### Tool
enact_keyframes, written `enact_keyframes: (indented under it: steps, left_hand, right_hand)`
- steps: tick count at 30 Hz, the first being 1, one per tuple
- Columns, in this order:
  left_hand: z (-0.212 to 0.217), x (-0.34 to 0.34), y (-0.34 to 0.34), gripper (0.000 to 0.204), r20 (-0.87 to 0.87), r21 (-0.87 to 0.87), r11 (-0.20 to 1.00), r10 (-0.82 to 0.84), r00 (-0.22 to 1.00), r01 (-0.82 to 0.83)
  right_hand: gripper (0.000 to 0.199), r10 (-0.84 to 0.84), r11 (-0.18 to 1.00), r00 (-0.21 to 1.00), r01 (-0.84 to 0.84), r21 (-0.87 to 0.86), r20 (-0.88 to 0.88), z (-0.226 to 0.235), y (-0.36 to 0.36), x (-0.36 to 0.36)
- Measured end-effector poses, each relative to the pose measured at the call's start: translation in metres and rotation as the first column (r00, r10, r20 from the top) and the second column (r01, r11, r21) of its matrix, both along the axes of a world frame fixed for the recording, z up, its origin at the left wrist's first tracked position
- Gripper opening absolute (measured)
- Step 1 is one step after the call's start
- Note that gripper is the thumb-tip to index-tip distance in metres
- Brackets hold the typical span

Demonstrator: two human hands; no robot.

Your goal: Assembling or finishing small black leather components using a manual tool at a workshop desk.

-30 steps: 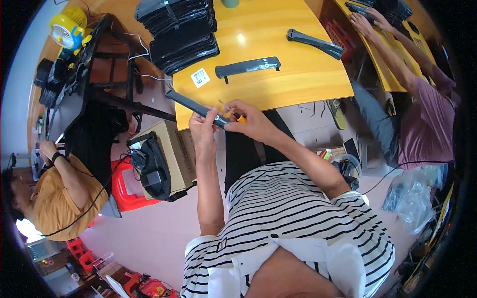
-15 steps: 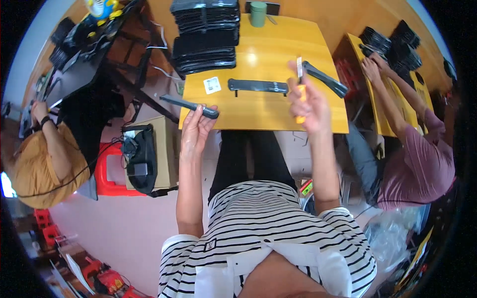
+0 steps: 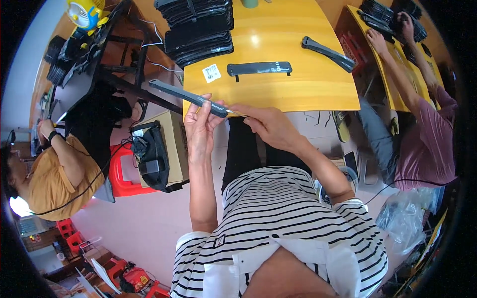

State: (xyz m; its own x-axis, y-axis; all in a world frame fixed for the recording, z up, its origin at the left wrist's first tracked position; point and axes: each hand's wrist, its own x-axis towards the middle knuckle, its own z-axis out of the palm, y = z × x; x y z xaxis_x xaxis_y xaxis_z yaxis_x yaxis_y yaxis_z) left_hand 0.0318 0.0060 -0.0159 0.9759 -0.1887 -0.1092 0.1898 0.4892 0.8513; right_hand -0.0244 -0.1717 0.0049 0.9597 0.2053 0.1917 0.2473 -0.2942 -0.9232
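My left hand (image 3: 198, 126) grips a long, narrow dark grey plastic strip (image 3: 179, 93) near its right end, thumb on top. The strip slants up to the left, past the table's front edge. My right hand (image 3: 276, 128) is closed on an orange-handled utility knife (image 3: 236, 112); its handle is mostly hidden in the fingers. The knife's tip meets or nearly meets the strip's right end. On the yellow table (image 3: 303, 97) lies a similar dark strip (image 3: 259, 68) with two small tabs, beside a white printed label (image 3: 211, 73). Another dark piece (image 3: 328, 53) lies slanted at the right.
Stacks of black packs (image 3: 198, 42) stand at the table's back left, near a green cup (image 3: 250, 3). A red stool (image 3: 124, 171) and cardboard box (image 3: 174, 144) are on the left. Co-workers sit on both sides, one in orange (image 3: 69, 184), one in purple (image 3: 422, 139).
My right hand has come down and left with the knife, from above the table to the right end of the held strip. My left hand still holds the strip. The view has shifted slightly.
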Motion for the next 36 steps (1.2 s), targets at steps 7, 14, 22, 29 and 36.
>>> enact_keyframes:
  steps: [7,14,22,29,36]
  left_hand:
    - [0.006,-0.005,-0.004,0.022,0.023,0.001,1.0,0.029,0.999,-0.029]
    - [0.007,-0.006,-0.007,0.021,0.06,0.008,0.998,0.06,0.996,-0.061]
    - [0.006,-0.011,-0.015,0.022,0.136,0.046,0.99,0.127,0.983,-0.134]
    - [0.006,-0.013,-0.013,0.022,0.124,0.003,0.991,0.134,0.983,-0.135]
    - [0.007,-0.017,-0.016,0.022,0.146,0.015,0.988,0.15,0.978,-0.154]
  right_hand:
    - [0.042,-0.039,0.98,0.975,0.08,-0.182,0.219,0.001,0.001,-0.004]
    - [0.045,-0.013,0.992,0.996,0.024,-0.124,0.089,0.004,-0.001,-0.004]
    - [0.051,0.205,0.933,0.918,-0.077,0.352,-0.34,-0.001,-0.004,0.001]
    - [0.047,0.301,0.896,0.841,-0.088,0.435,-0.45,0.007,-0.008,-0.002]
    - [0.047,0.327,0.868,0.814,-0.058,0.493,-0.48,0.008,-0.008,-0.004]
